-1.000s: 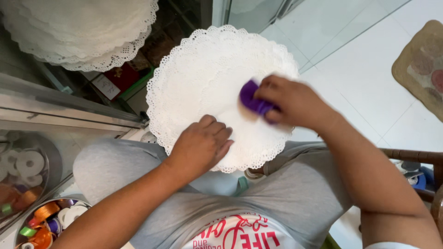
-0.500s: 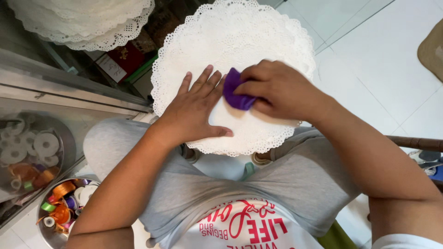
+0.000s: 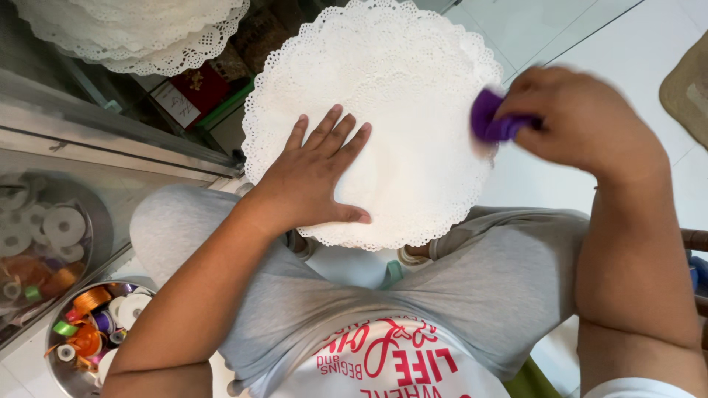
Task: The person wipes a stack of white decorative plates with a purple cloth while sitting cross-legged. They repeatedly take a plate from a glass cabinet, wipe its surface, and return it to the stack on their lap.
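1. Lace-edged round white paper doily (image 3: pixel 413 88) lies across the lap of the seated person, on the grey trousers (image 3: pixel 479 295), and is the landmark for the rest.
2. The left hand (image 3: pixel 313 180) lies flat on the lower left part of the doily, palm down, fingers spread wide and pointing up toward its centre; it holds nothing.
3. The right hand (image 3: pixel 582 118) is at the right edge of the doily, closed around a small purple object (image 3: pixel 490 118); this part is blurred, so I cannot tell what the object is or whether it touches the paper.
4. Up and to the left of the doily, a stack of similar white lace doilies (image 3: pixel 140 29) is partly in view.
5. Down and to the left of the doily, a round metal bowl (image 3: pixel 59 361) holds spools of coloured ribbon (image 3: pixel 92 324).
6. Left of the doily, white tape rolls (image 3: pixel 63 225) lie under a glass surface.
7. Right of the doily there is white tiled floor (image 3: pixel 590 37).
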